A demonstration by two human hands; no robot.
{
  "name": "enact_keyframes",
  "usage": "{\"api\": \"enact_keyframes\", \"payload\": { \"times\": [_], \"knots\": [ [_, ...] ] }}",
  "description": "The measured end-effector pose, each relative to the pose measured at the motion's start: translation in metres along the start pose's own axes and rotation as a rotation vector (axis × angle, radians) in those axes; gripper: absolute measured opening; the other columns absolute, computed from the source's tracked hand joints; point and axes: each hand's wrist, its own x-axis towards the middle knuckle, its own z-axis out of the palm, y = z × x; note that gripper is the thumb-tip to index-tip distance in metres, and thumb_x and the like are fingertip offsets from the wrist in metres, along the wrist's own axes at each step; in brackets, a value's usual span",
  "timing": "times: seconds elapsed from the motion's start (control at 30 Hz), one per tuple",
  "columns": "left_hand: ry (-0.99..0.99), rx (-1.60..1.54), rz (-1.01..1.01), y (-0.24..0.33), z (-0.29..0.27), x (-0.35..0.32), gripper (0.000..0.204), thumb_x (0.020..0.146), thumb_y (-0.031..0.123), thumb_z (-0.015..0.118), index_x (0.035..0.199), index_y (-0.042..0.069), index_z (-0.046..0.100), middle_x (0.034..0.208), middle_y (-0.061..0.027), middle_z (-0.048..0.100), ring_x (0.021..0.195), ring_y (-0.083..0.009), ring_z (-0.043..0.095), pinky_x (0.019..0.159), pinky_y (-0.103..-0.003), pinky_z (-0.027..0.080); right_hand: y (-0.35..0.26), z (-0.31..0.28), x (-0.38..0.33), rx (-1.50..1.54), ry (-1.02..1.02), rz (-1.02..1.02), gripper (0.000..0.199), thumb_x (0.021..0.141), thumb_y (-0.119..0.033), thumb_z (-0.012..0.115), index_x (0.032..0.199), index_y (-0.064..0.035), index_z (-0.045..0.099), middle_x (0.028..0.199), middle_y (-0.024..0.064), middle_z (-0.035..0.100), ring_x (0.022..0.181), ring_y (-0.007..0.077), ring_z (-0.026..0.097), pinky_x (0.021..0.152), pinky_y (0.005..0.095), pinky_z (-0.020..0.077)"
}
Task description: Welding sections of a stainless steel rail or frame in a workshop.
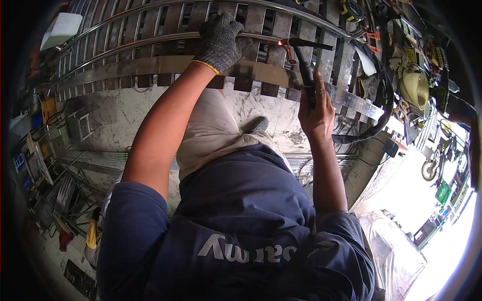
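My left hand (220,42), in a grey knitted glove with a yellow cuff edge, is closed over a thin shiny metal tube (165,37). Part of the tube is hidden under the glove. My bare right hand (317,108) grips the black handle of a TIG welding torch (307,72). The torch head meets the tube's right end, where a small spot glows orange. A short copper-tinted tube piece (290,53) points downward there. Beyond lies a longer curved metal tube (211,2), apart from both hands.
The tubes lie across a slatted metal bench (150,66). A thick black cable (384,108) curves along its right side. Orange-handled clamps (372,36) and a cream-coloured bucket (414,88) are at the right. A white block (61,29) is at the far left.
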Motion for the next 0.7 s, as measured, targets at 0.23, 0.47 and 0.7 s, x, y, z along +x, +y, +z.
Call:
{"api": "enact_keyframes", "payload": {
  "times": [0.23,0.47,0.7],
  "knots": [
    [-0.049,0.039,-0.01,0.0001,-0.0023,0.0,0.034,0.075,0.029,0.092,0.1,0.01,0.079,0.108,-0.0122,0.068,0.107,-0.0363,0.064,0.094,-0.049,0.052,0.0002,0.0008,0.0004,-0.016,0.004,-0.004,0.063,0.103,-0.015,0.07,0.162,-0.0141,0.049,0.099,0.0203,0.072,0.077,0.0375,0.074,0.061,0.048,0.061],
    [-0.182,-0.023,-0.079,-0.0025,-0.003,-0.0014,0.039,0.082,0.036,0.087,0.113,0.015,0.079,0.123,-0.0091,0.064,0.122,-0.033,0.06,0.099,-0.052,0.049,-0.0014,-0.0009,0.0026,-0.028,-0.006,-0.038,0.062,0.103,-0.015,0.071,0.161,-0.0137,0.05,0.1,0.0202,0.072,0.077,0.0367,0.074,0.062,0.0477,0.0612],
    [-0.015,-0.001,0.0,0.0012,-0.0041,0.0,0.031,0.076,0.025,0.089,0.1,0.011,0.077,0.108,-0.0112,0.066,0.107,-0.036,0.064,0.094,-0.05,0.052,-0.0034,-0.0041,0.0027,0.001,-0.029,0.053,0.063,0.1,-0.01,0.075,0.159,-0.0076,0.051,0.113,0.0253,0.076,0.094,0.039,0.079,0.074,0.0462,0.0646]
  ]
}}
